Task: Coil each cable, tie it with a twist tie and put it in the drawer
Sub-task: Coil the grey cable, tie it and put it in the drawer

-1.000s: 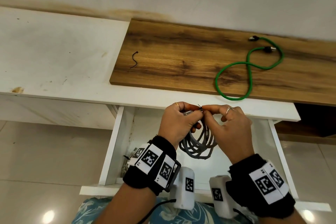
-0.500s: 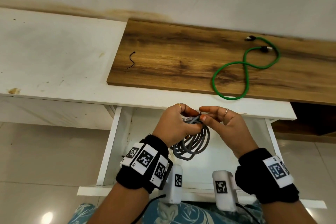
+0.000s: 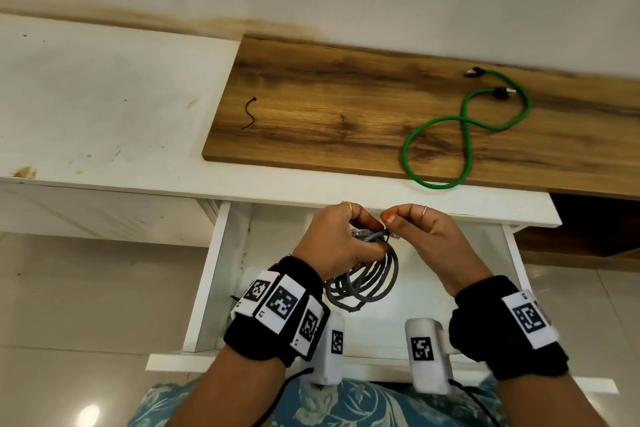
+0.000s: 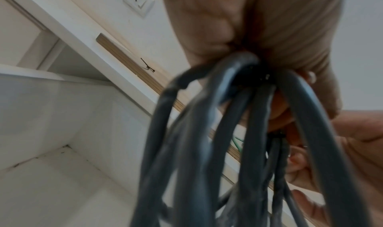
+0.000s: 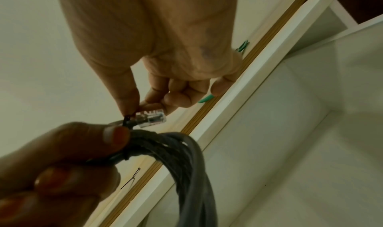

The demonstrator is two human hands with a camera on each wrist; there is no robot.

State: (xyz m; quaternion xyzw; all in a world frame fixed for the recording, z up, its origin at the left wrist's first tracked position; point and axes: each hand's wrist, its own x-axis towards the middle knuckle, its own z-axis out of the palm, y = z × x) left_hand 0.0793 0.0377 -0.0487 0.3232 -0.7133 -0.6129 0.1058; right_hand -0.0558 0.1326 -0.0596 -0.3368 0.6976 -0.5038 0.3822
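Observation:
A grey cable (image 3: 367,277), wound into a coil, hangs over the open white drawer (image 3: 207,281). My left hand (image 3: 367,236) grips the top of the coil, thumb pressed on the bundle (image 5: 165,142). My right hand (image 3: 389,224) pinches the black twist tie (image 5: 126,118) wrapped round the coil, right beside the cable's clear plug (image 5: 152,118). A green cable (image 3: 460,135) lies uncoiled in a figure of eight on the wooden board (image 3: 329,107). A spare black twist tie (image 3: 250,113) lies at the board's left end.
The board rests on a white desk top (image 3: 104,107) against the wall. The drawer's floor (image 4: 62,181) shows bare white below the coil. A wall socket (image 4: 138,0) sits above the desk. Tiled floor lies to the left.
My right hand has shifted its hold at the tie and its wrist has swung out to the right. The left hand keeps gripping the coil in about the same place.

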